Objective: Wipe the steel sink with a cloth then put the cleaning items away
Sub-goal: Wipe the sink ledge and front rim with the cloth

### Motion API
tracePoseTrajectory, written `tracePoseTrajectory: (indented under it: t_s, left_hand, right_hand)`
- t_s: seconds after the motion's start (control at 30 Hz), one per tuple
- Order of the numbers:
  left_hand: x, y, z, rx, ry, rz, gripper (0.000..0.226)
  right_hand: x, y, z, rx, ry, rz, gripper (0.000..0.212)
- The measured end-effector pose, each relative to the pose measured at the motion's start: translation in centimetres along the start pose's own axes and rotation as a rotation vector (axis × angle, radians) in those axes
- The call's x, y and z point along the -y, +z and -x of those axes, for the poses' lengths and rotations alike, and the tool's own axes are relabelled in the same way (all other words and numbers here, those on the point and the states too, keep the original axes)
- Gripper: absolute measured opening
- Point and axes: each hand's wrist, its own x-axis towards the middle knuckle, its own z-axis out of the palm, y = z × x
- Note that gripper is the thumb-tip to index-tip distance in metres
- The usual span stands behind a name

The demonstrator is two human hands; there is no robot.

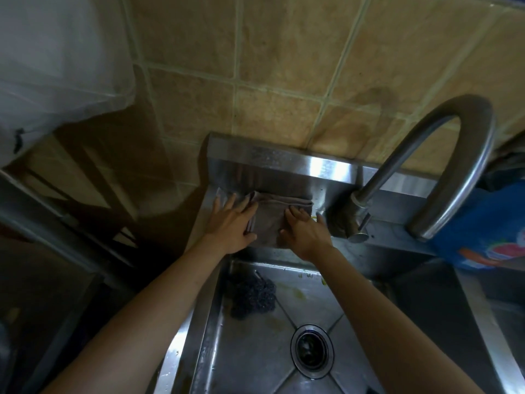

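Sink: we count one steel basin, one drain, one curved faucet. One folded grey cloth on back ledge. Our left hand flat, fingers straight, pressing cloth; right hand presses beside. One dark scrubber in basin.

The cloth is grey-brown and folded into a flat rectangle with stacked edges along its far side. It lies on the back ledge of the steel sink, against the upright splash wall, left of the tap base. The sink basin is wet and stained, with a round drain; a dark scrubber lies in its far left corner.
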Motion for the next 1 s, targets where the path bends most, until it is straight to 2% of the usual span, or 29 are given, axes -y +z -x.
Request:
tracePoseTrajectory:
  t_s: [0.1,0.2,0.3,0.47,0.7,1.0]
  left_hand:
    - [1.8,0.9,0.8,-0.072,-0.108,-0.019,0.075]
    - [2.5,1.5,1.0,-0.052,-0.178,-0.029,0.071]
    - [2.2,2.4,1.0,-0.062,-0.174,-0.048,0.07]
    - [2.3,3.0,1.2,-0.105,-0.181,-0.06,0.069]
    - [2.3,2.8,1.3,-0.075,-0.17,-0.048,0.069]
    - [2.0,2.9,1.4,-0.102,-0.16,0.009,0.069]
  right_hand:
    - [1.3,0.1,0.3,-0.013,-0.077,0.015,0.059]
    - [2.0,0.5,-0.2,0.097,-0.051,-0.049,0.058]
    - [1.7,0.5,-0.8,0.148,-0.025,-0.083,0.058]
    - [-0.1,0.9,-0.3,0.118,0.046,-0.121,0.059]
    - [-0.4,0.9,0.2,0.113,0.183,-0.154,0.063]
    - [1.2,1.6,0.5,0.065,-0.013,-0.088,0.061]
